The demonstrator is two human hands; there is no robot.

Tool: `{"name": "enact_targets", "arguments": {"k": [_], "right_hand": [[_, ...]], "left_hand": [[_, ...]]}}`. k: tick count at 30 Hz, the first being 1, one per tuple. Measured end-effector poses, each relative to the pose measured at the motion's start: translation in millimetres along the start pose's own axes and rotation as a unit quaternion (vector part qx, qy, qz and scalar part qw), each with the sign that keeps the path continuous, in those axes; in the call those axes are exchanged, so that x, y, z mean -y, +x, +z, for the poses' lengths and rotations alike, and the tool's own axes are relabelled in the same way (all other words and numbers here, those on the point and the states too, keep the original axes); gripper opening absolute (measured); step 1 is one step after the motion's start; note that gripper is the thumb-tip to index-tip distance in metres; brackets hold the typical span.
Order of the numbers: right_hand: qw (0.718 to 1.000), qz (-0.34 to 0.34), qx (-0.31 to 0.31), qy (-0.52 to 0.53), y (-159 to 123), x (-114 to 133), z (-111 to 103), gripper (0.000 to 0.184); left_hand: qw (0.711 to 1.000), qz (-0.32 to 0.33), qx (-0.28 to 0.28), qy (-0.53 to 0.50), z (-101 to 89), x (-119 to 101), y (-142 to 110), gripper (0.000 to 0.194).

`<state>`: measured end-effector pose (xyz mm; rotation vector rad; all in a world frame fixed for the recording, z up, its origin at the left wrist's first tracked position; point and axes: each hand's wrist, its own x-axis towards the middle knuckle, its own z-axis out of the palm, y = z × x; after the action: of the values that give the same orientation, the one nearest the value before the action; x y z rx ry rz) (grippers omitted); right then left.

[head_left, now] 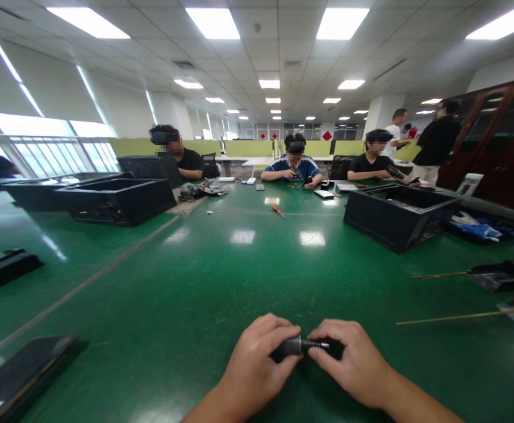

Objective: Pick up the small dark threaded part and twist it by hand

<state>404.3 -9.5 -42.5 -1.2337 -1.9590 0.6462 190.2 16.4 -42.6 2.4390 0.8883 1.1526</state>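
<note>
- Gripping a dark cylindrical tool at the near side of a green tabletop, two bare hands meet in the head camera's view, the tool lying crosswise between them.
- The left hand is closed around the thicker body, thumb on the near side and fingers curled over the far side.
- The right hand pinches the narrow ribbed end between thumb and forefinger, its fingers only slightly parted; a small bright tip points toward the right palm.
- Whether the tool touches the tabletop cannot be told.
- To the right, two thin yellowish rods extend from dark parts at the edge of the view.
- To the left lie a dark flat slab and, farther up, a black block.
- An orange-handled screwdriver rests alone toward the middle of the far tabletop.
- Open black computer cases flank the scene, one at left and one at right, the latter near a blue-and-white bundle.
- Across the table, three seated people wearing headsets, one at center, bend over work of their own; two others stand at right near a reddish-brown cabinet.
</note>
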Motion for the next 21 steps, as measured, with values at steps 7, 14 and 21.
{"name": "enact_targets", "arguments": {"k": [7, 14, 21], "right_hand": [[1.0, -0.022, -0.002, -0.01, -0.1, -1.2, -4.1, 0.004], [1.0, -0.02, -0.015, -0.008, 1.1, -5.4, -5.6, 0.005], [0.999, -0.033, -0.013, -0.005, 0.5, -4.8, -8.1, 0.008]], "left_hand": [[1.0, -0.008, -0.004, -0.002, -2.6, 1.8, 0.1, 0.035], [1.0, -0.02, -0.009, -0.006, -6.6, -0.1, -0.3, 0.034], [1.0, -0.015, -0.025, 0.0, -6.4, 3.4, -0.2, 0.034]]}}
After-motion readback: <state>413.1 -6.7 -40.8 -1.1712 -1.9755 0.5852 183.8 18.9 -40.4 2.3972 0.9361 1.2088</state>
